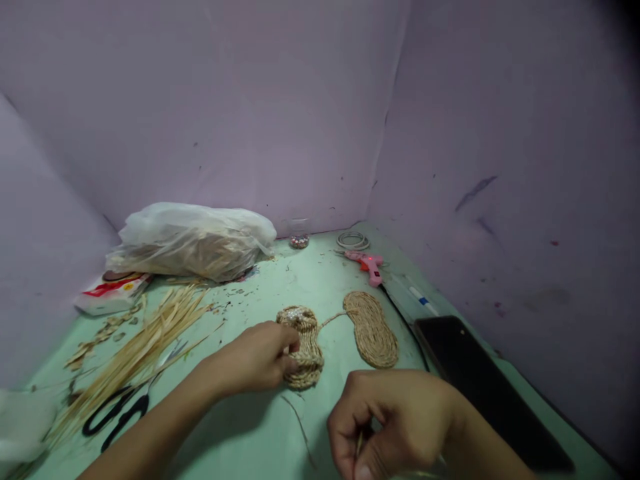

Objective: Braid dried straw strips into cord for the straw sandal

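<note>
left hand (260, 357) gripping woven sole (301, 347), right hand (395, 423) nearer, apart

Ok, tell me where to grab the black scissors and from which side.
Probably best to take the scissors by their black loops, coming from the near side. They lie flat with the loops toward the person, while the blades point away and run under the straw strips. The left hand, on the woven sole, is nearest.
</note>
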Demonstrator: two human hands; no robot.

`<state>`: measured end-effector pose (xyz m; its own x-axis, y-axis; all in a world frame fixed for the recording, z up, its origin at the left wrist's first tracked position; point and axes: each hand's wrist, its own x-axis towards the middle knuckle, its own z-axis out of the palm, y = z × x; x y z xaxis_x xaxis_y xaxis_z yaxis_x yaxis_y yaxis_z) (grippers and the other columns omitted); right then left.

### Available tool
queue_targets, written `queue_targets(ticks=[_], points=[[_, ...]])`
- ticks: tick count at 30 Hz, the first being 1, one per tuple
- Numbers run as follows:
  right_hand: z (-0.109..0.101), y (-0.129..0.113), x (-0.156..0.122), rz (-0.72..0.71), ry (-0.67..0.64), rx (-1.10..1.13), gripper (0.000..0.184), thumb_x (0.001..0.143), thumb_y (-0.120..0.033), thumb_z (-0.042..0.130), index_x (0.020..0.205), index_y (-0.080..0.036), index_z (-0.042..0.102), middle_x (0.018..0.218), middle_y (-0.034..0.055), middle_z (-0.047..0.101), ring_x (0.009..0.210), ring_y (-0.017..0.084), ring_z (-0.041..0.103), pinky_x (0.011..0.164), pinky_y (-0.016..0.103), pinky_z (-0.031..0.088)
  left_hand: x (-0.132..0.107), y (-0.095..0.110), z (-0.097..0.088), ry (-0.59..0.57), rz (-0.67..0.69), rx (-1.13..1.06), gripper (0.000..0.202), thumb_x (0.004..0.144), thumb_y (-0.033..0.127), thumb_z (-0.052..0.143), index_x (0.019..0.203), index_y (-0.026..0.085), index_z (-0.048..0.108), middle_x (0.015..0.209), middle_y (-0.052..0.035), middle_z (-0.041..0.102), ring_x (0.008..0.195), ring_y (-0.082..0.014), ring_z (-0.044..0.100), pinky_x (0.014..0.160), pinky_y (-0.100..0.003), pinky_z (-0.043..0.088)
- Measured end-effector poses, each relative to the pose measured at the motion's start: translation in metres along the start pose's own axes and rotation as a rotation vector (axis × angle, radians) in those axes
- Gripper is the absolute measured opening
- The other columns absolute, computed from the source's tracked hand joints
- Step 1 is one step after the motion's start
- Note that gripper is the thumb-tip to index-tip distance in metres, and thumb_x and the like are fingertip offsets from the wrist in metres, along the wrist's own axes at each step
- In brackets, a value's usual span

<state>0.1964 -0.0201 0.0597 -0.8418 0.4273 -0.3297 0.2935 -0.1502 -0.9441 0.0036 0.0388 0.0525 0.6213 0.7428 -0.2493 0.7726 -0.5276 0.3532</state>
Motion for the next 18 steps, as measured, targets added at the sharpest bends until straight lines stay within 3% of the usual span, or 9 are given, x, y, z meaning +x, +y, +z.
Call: queue_targets(ticks=[3, 7, 10, 12, 15, 16, 18], points=[[0.001, 0.004, 0.005, -0.048, 0.009, -0.09, 0.007, 0.067, -0.01, 0.05, 0.066, -0.012, 0.057, 0.058, -0.004, 0.046, 0.049, 0.003, 0.038, 0.048, 0.012, 0.033, 0.011, -0.004, -0.011, 0.046, 0.016, 0.095, 0.015, 0.07, 0.024, 0.043, 0.062, 0.019, 0.055, 0.053, -0.0018, 0.052, 0.049, -0.0133, 0.043, 0.047, -0.023, 0.023], [0.002, 0.01, 0.013, -0.06, 0.002, -0.132, 0.008, 0.066, -0.007, 0.047, 0.064, -0.012, 0.053, 0.056, -0.0049, 0.044, 0.048, 0.003, 0.036, 0.044, 0.01, 0.03, 0.046, -0.025, -0.03, 0.166, 0.033, 0.246, 0.016, 0.069, 0.023, 0.042, 0.065, 0.018, 0.057, 0.054, -0.0031, 0.053, 0.05, -0.0143, 0.045, 0.048, -0.023, 0.024], [0.002, 0.013, 0.017, -0.043, -0.002, -0.138, 0.008, 0.066, -0.006, 0.047, 0.064, -0.012, 0.052, 0.054, -0.0058, 0.043, 0.046, 0.002, 0.035, 0.042, 0.009, 0.029, 0.08, -0.045, -0.04, 0.227, -0.019, 0.299, 0.019, 0.068, 0.02, 0.043, 0.077, 0.017, 0.06, 0.064, -0.0061, 0.059, 0.06, -0.0166, 0.052, 0.054, -0.023, 0.03], [0.001, 0.013, 0.017, -0.029, 0.003, -0.135, 0.01, 0.066, -0.005, 0.046, 0.064, -0.012, 0.052, 0.053, -0.0063, 0.042, 0.045, 0.002, 0.035, 0.041, 0.008, 0.028, 0.094, -0.048, -0.043, 0.342, -0.067, 0.261, 0.031, 0.069, 0.019, 0.043, 0.095, 0.015, 0.058, 0.082, -0.0098, 0.062, 0.073, -0.0191, 0.055, 0.062, -0.024, 0.035], [0.002, 0.016, 0.018, -0.041, -0.008, -0.14, 0.012, 0.064, -0.001, 0.047, 0.064, -0.012, 0.054, 0.053, -0.0073, 0.043, 0.044, 0.001, 0.035, 0.041, 0.007, 0.028, 0.084, -0.025, -0.034, 0.619, -0.118, 0.039, 0.04, 0.074, 0.025, 0.04, 0.111, 0.014, 0.049, 0.1, -0.0116, 0.059, 0.086, -0.0197, 0.054, 0.072, -0.027, 0.037], [0.002, 0.019, 0.019, -0.063, -0.008, -0.146, 0.014, 0.062, 0.0, 0.048, 0.064, -0.011, 0.055, 0.052, -0.0079, 0.043, 0.043, 0.0, 0.035, 0.041, 0.007, 0.029, 0.071, -0.011, -0.026, 0.65, -0.112, -0.087, 0.038, 0.076, 0.027, 0.039, 0.109, 0.014, 0.051, 0.095, -0.0096, 0.061, 0.082, -0.0181, 0.054, 0.072, -0.026, 0.039], [0.003, 0.025, 0.021, -0.128, 0.175, -0.165, 0.013, 0.058, 0.001, 0.051, 0.058, -0.011, 0.058, 0.047, -0.0089, 0.044, 0.042, 0.001, 0.037, 0.039, 0.008, 0.031, 0.034, 0.018, -0.002, 0.537, -0.05, -0.31, 0.036, 0.078, 0.033, 0.035, 0.105, 0.018, 0.053, 0.085, -0.0059, 0.063, 0.072, -0.016, 0.055, 0.064, -0.025, 0.041]])
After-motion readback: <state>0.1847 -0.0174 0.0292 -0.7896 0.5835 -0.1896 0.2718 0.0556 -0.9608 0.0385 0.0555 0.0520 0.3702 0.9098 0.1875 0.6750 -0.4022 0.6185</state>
